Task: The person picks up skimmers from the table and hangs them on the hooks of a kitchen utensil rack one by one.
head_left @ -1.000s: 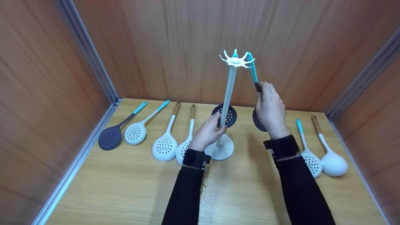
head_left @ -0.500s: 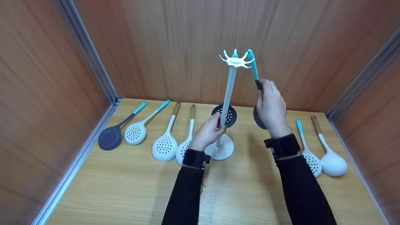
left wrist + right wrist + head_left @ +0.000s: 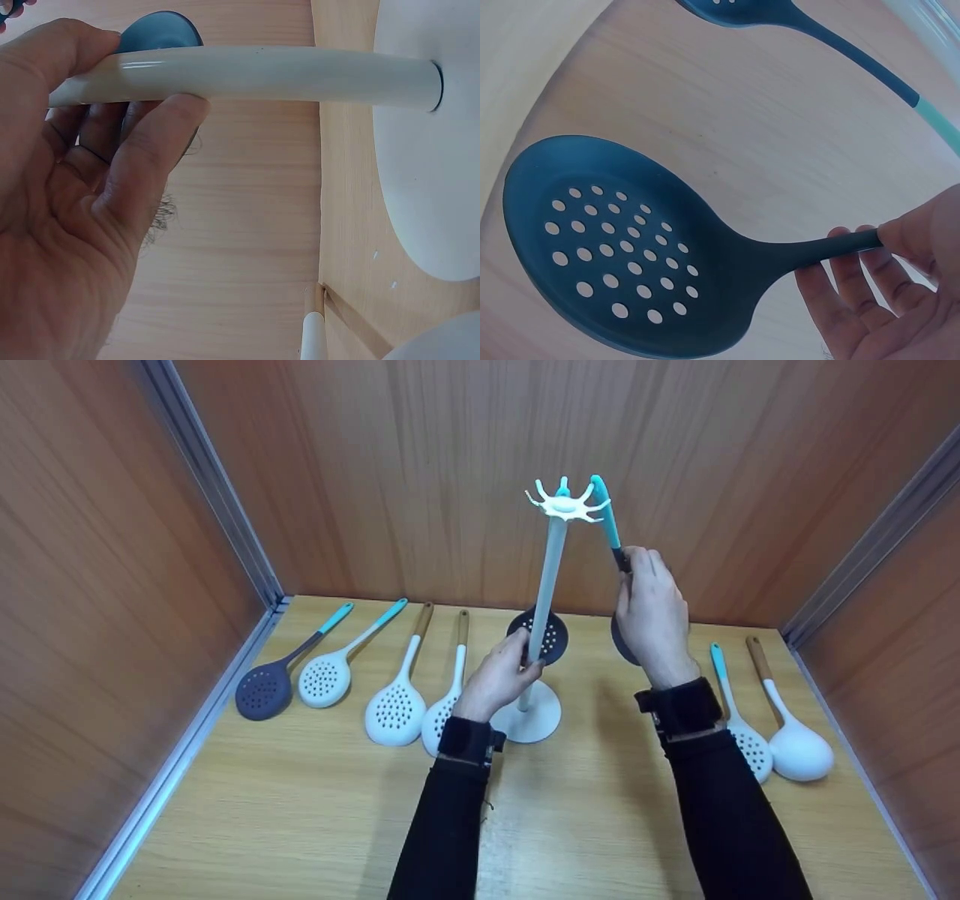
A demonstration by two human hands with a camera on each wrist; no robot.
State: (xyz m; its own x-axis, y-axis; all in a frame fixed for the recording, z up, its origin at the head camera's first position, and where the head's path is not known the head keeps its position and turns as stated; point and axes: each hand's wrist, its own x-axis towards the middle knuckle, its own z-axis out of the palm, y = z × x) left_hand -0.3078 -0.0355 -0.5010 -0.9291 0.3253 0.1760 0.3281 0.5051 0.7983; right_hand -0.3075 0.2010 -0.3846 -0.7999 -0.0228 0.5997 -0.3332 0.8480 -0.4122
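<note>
In the head view, my left hand grips the white pole of an upright utensil stand, low above its round base. My right hand pinches the dark neck of a skimmer between thumb and fingers. Its turquoise handle points up, the tip beside a prong of the white hook crown. Whether the tip's hole is over that prong, I cannot tell. A second dark skimmer hangs behind the pole, apart from the held one. The right wrist view shows the held skimmer's perforated bowl.
Left on the table lie a dark skimmer, a white one with a turquoise handle, and two white ones with wooden handles. To the right lie a white skimmer and a white ladle. Wood-grain walls enclose the table.
My right hand has risen slightly with the skimmer, so its handle tip stands a little higher beside the crown. My left hand and the stand have stayed in place.
</note>
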